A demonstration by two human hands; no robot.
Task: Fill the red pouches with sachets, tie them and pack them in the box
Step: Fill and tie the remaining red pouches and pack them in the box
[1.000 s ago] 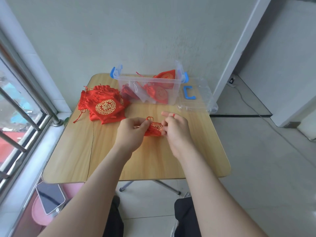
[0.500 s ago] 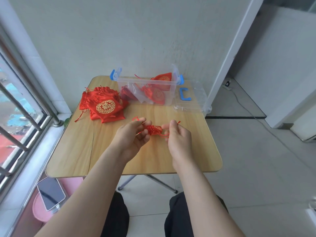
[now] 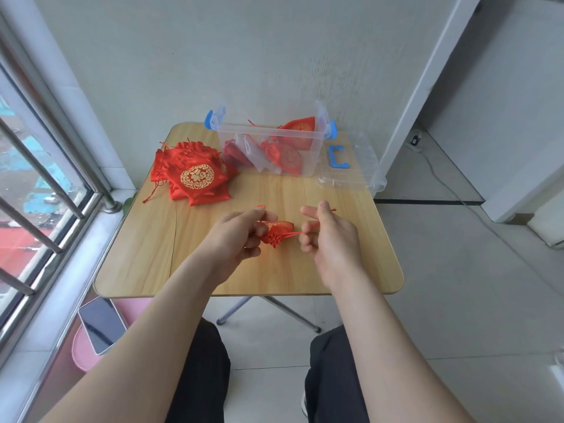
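In front of the box [image 3: 265,170], the left hand [image 3: 235,239] covers one end of the small red pouch [image 3: 277,235], and its contents cannot be seen. The drawstring [image 3: 294,233] vanishes into the pinching fingers of the left hand and the right hand [image 3: 329,236]. Inside the box, packed pouches [image 3: 287,155] and clear sachets [image 3: 253,151] blur through the wall; their number is unclear. Left of the box, the pile of pouches [image 3: 195,175] hides all but its top one. Both forearms [image 3: 152,346] run off the bottom edge.

Hands: I see the left hand [image 3: 232,239] and right hand [image 3: 331,242] bare.
Forearms: bare to the frame edge.
Legs: black trousers [image 3: 200,380], at 6 o'clock.
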